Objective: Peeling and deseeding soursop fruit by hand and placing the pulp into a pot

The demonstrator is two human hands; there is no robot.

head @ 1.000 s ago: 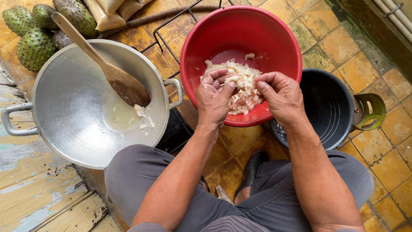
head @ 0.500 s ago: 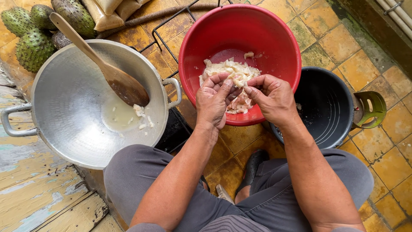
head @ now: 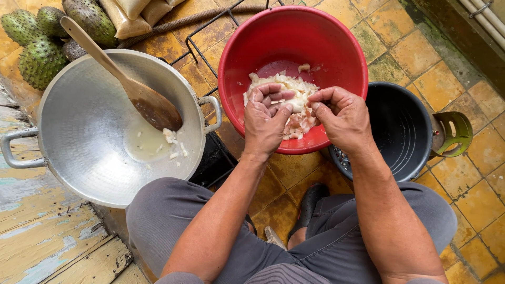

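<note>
A red plastic basin (head: 336, 37) sits on the tiled floor and holds a heap of pale white fruit pulp (head: 300, 108). Both hands work over the basin's near side. My left hand (head: 265, 123) and my right hand (head: 342, 118) pinch the same piece of pulp between their fingertips. To the left stands a large metal wok (head: 68, 142) with two handles; a little juice and some pulp bits lie in it, and a wooden spoon (head: 121, 79) rests inside.
Green spiky fruits (head: 42, 44) lie at the top left beside tan packets (head: 134, 13). A black bucket (head: 402, 131) stands right of the basin, with a green handle at its rim. A black wire rack lies under the basin. Worn painted boards (head: 47, 236) run at left.
Both hands have shifted slightly within the basin while kneading the pulp; the fingers now meet on one piece. Wok, spoon and bucket have not moved.
</note>
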